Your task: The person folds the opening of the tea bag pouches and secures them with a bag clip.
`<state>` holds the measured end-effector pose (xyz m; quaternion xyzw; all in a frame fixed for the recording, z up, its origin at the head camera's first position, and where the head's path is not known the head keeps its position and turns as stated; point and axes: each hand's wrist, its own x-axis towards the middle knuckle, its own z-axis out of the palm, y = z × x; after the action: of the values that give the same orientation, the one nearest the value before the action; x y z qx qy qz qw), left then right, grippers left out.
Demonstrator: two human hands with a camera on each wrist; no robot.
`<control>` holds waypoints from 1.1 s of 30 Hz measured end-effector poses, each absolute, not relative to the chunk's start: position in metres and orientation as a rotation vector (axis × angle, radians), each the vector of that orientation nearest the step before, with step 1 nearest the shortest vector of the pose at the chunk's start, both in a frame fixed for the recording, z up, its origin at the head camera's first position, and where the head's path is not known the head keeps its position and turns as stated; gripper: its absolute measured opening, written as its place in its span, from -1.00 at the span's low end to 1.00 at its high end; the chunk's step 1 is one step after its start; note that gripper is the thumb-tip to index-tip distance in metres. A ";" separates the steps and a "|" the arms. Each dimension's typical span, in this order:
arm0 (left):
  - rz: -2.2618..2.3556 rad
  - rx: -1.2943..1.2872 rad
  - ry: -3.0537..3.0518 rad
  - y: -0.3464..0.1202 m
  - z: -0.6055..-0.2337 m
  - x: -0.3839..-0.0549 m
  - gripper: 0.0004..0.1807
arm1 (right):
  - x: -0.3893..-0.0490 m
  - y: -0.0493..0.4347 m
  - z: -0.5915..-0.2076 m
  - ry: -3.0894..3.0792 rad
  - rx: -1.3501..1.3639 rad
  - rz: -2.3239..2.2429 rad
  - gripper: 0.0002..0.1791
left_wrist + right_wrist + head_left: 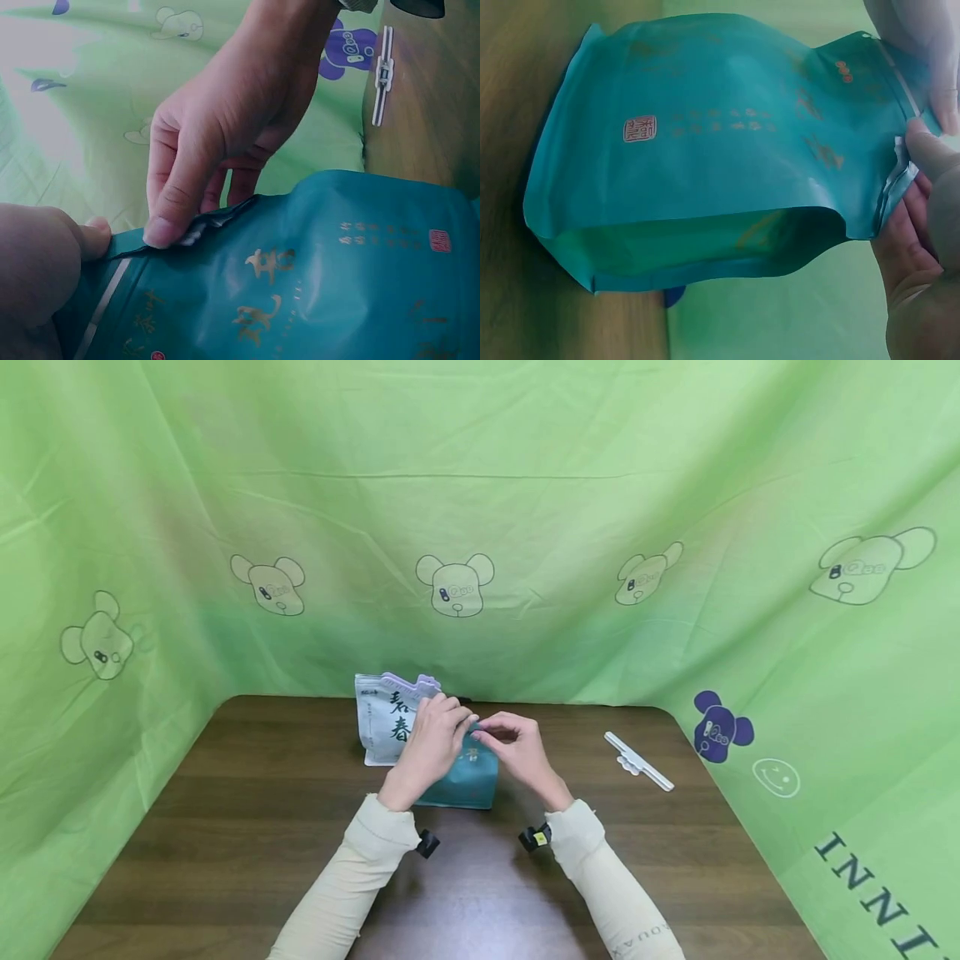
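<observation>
A teal tea pouch [461,783] with gold lettering stands upright on the table. My left hand [433,735] pinches one end of its top edge. Over at the other end, my right hand [521,745] grips the rim between thumb and fingers. The left wrist view shows the right thumb [166,231] pressed on the front of the pouch's mouth, where the rim is folded and a silvery inner lining shows. In the right wrist view the gusseted side of the pouch [705,135] faces the camera. Most left fingertips are hidden in the head view.
Behind to the left stands a pale pouch [378,718] with dark characters, a purple sealing clip [408,683] across its top. A white sealing clip [639,762] lies on the wooden table [262,827] at right. Green printed cloth [450,510] surrounds the table.
</observation>
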<state>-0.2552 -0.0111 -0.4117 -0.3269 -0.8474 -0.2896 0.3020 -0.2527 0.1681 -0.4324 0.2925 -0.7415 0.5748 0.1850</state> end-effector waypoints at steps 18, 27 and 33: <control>-0.797 -0.892 -2.305 -0.015 -0.411 -0.259 -0.86 | -0.255 0.167 -0.424 -2.105 0.915 1.555 -0.93; -0.704 -0.827 -2.273 -0.009 -0.411 -0.250 -0.95 | -0.253 0.169 -0.426 -2.133 0.920 1.573 -0.93; -0.657 -0.789 -2.228 -0.005 -0.412 -0.246 -0.95 | -0.251 0.169 -0.425 -2.114 0.929 1.593 -0.93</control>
<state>-0.2460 -0.0052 -0.4124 -0.3026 -0.8550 -0.2522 0.3373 -0.2510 0.1687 -0.4250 0.3264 -0.7429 0.5600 0.1672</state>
